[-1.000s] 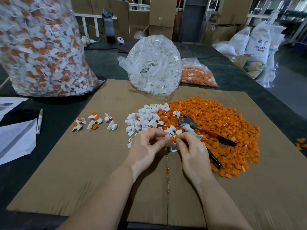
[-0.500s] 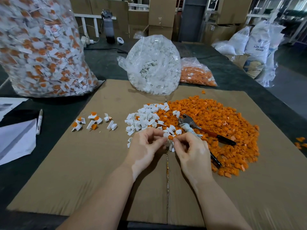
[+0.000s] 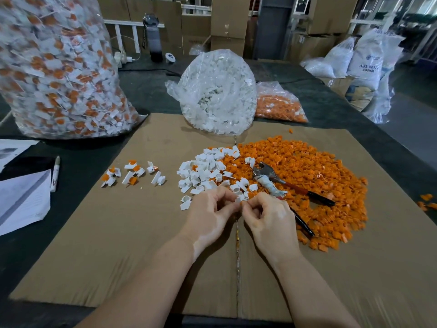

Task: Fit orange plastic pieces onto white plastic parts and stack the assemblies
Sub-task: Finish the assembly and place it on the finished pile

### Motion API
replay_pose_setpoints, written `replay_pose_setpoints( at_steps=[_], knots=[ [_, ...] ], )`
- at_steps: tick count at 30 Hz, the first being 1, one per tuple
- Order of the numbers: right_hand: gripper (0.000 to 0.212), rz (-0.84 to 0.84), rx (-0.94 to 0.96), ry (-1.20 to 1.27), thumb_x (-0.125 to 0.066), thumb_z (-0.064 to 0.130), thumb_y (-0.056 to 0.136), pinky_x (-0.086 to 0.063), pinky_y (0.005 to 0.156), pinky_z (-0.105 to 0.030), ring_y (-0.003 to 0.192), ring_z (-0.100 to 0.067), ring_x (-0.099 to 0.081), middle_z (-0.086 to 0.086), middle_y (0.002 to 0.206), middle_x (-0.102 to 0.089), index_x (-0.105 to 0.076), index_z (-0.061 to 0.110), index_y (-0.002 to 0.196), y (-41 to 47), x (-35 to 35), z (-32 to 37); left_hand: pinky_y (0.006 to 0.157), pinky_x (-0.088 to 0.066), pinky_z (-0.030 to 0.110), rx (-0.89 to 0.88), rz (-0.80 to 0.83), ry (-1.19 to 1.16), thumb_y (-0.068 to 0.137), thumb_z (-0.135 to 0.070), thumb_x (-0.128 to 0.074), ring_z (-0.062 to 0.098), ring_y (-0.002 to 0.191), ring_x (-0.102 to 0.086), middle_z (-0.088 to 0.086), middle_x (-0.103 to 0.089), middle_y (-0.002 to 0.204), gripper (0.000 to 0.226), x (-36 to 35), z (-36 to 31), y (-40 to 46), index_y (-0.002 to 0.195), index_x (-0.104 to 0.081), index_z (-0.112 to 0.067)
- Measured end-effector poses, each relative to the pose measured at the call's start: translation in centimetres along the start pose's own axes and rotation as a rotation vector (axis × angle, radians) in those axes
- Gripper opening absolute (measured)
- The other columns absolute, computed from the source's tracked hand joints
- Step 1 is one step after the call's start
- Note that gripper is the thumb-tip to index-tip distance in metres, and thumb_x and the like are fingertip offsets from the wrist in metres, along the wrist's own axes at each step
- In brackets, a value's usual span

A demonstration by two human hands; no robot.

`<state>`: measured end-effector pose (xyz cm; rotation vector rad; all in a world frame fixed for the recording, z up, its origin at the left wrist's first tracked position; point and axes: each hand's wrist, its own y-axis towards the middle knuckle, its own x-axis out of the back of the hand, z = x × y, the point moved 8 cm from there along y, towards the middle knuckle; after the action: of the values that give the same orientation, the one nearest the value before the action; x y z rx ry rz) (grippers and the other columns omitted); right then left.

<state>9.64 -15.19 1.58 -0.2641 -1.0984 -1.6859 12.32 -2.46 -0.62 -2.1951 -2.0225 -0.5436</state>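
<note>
Moved since earlier: both hands are drawing closer together than a second ago, fingertips now meeting over the cardboard sheet (image 3: pixel 146 237) just on the near side of the white parts.
Left hand (image 3: pixel 210 216): is pinching a small white part (image 3: pixel 238 199) between thumb and curled fingers, holding it just above the sheet.
Right hand (image 3: pixel 267 217): is curling its thumb and forefinger against that same part; a sliver of orange is showing at the fingertips, so it is probably pressing an orange piece in, though the piece is too small to be sure.
Meaning for the task: the fitting step is looking to be in its pressing stage, not yet at the stacking stage.
Task's things: loose white parts (image 3: pixel 208 172) are lying in a patch touching the left edge of the orange pile (image 3: pixel 314 176); finished assemblies (image 3: pixel 132 172) are sitting well apart to the left, scattered rather than stacked.
Unchanged from earlier: the pliers (image 3: pixel 279 182) are lying on the orange pile as before, and the finished group, the bag of white parts (image 3: pixel 217 93) and the bag of orange pieces (image 3: pixel 279 107) are keeping their places.
Progress: only a handful is finished against a large loose supply, so the job is seeming far from over.
Risk: a piece pressed askew may be popping out of the pinch into the pile.
</note>
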Motion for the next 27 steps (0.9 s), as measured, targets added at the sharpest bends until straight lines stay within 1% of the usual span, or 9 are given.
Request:
replay_pose_setpoints(
  at_steps=[3,5,7,8,12,15,22,24,27],
  knots=[
    [0.011,0.039,-0.050,0.142,-0.067,0.016,0.085,-0.046,0.069,-0.036,0.069,-0.014,-0.057,0.005,0.070,-0.063,-0.067,0.012,0.075,0.0,-0.2,-0.6,0.062,-0.046,0.011,0.052,-0.019,-0.119,0.086,-0.005,-0.063,0.004,0.055,-0.057,-0.001,-0.061,0.058,0.007,0.3,0.5,0.2,0.081,-0.064,-0.010],
    [0.002,-0.026,-0.078,0.204,-0.067,0.015,0.085,-0.048,0.069,-0.028,0.077,-0.015,-0.058,0.005,0.078,-0.063,-0.068,0.014,0.084,0.0,0.4,-0.9,0.061,-0.047,0.012,0.079,-0.026,-0.178,0.087,-0.004,-0.061,0.006,0.057,-0.059,0.003,-0.062,0.061,0.004,0.5,0.8,0.3,0.088,-0.065,-0.007],
    [0.012,-0.057,-0.056,0.211,-0.070,0.011,0.082,-0.045,0.069,-0.020,0.079,-0.014,-0.056,0.005,0.081,-0.061,-0.068,0.014,0.094,0.1,0.8,-0.5,0.060,-0.048,0.017,0.105,-0.027,-0.224,0.087,-0.004,-0.061,0.009,0.059,-0.060,0.007,-0.062,0.066,0.006,0.5,1.0,0.3,0.092,-0.065,-0.006],
    [0.017,-0.046,-0.018,0.205,-0.071,0.009,0.081,-0.046,0.070,-0.021,0.079,-0.015,-0.056,0.004,0.082,-0.059,-0.068,0.014,0.097,0.2,0.7,-0.2,0.059,-0.048,0.018,0.107,-0.024,-0.239,0.087,-0.004,-0.061,0.009,0.059,-0.060,0.007,-0.062,0.066,0.007,0.5,1.1,0.3,0.092,-0.065,-0.007],
    [0.028,0.015,0.078,0.178,-0.072,0.007,0.080,-0.049,0.073,-0.039,0.079,-0.016,-0.053,0.001,0.082,-0.057,-0.069,0.012,0.107,0.2,0.4,0.6,0.062,-0.050,0.017,0.062,-0.010,-0.228,0.087,-0.001,-0.059,0.009,0.059,-0.060,0.002,-0.060,0.061,0.018,0.5,0.8,0.2,0.093,-0.065,-0.017],
    [0.027,0.012,0.095,0.178,-0.071,0.007,0.081,-0.050,0.073,-0.040,0.078,-0.016,-0.053,-0.001,0.081,-0.057,-0.070,0.013,0.107,0.2,0.4,0.8,0.063,-0.050,0.016,0.051,-0.001,-0.217,0.087,-0.002,-0.059,0.010,0.061,-0.061,-0.001,-0.060,0.059,0.021,0.4,0.7,0.2,0.094,-0.066,-0.021],
    [0.025,0.015,0.102,0.160,-0.071,0.006,0.081,-0.050,0.072,-0.038,0.077,-0.015,-0.053,-0.001,0.081,-0.057,-0.071,0.014,0.104,0.3,0.4,1.0,0.066,-0.051,0.018,0.062,-0.003,-0.203,0.087,-0.004,-0.061,0.011,0.064,-0.062,0.005,-0.062,0.066,0.019,0.4,0.7,0.2,0.095,-0.066,-0.020],
    [0.024,0.019,0.105,0.150,-0.070,0.006,0.081,-0.050,0.072,-0.039,0.078,-0.015,-0.053,-0.002,0.081,-0.057,-0.071,0.013,0.104,0.3,0.4,1.0,0.068,-0.050,0.020,0.061,-0.010,-0.184,0.086,-0.007,-0.063,0.010,0.066,-0.062,0.000,-0.062,0.064,0.016,0.4,0.6,0.2,0.094,-0.067,-0.020],
    [0.025,0.032,0.103,0.136,-0.070,0.005,0.080,-0.050,0.072,-0.042,0.080,-0.018,-0.054,-0.004,0.082,-0.058,-0.071,0.012,0.104,0.3,0.3,1.0,0.063,-0.045,0.015,0.047,-0.021,-0.174,0.084,-0.010,-0.066,0.005,0.062,-0.057,-0.005,-0.060,0.059,0.013,0.4,0.3,0.2,0.089,-0.067,-0.022]
  ],
)
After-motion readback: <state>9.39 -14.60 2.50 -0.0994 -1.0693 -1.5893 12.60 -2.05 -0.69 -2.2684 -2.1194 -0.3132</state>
